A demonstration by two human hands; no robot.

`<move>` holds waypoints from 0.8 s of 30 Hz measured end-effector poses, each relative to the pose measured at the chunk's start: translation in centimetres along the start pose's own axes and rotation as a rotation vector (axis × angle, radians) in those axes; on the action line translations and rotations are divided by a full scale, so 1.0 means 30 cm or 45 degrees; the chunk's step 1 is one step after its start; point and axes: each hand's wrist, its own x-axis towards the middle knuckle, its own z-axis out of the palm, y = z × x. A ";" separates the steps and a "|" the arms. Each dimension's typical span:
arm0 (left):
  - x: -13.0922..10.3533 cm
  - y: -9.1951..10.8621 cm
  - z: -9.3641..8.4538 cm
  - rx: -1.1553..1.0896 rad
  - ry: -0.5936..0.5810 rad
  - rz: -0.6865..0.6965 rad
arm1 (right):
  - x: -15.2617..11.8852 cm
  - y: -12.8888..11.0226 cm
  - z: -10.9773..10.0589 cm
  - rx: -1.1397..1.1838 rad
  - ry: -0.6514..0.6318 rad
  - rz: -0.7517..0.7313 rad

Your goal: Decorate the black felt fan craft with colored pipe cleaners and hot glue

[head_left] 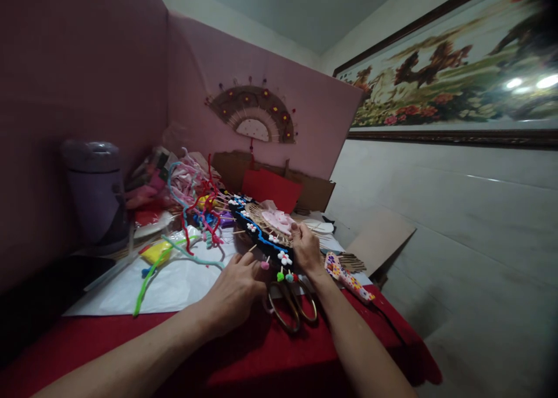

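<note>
Red-covered bench (235,360) | right hand (306,250) grips edge of fan (260,228), pinched closed, presumably steadying its tilt | left hand (238,287) half-curled beside it, grip's hold I cannot tell

Matt fan band (267,248), shiny metal scissors (295,306), cloth tablecover (244,357)

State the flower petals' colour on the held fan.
The petals are white, seen best in the head view.
</note>
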 end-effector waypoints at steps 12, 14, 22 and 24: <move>0.014 -0.048 -0.030 -0.038 -0.295 -0.161 | 0.001 0.009 0.004 -0.029 -0.014 0.012; 0.016 -0.070 -0.037 -0.022 -0.287 -0.252 | 0.001 0.009 0.004 -0.029 -0.018 0.011; 0.005 -0.128 -0.053 -0.181 -0.199 -0.567 | -0.002 0.000 -0.003 -0.053 -0.039 0.028; 0.007 -0.140 -0.046 -0.261 -0.186 -0.599 | -0.003 -0.002 -0.004 -0.068 -0.039 0.041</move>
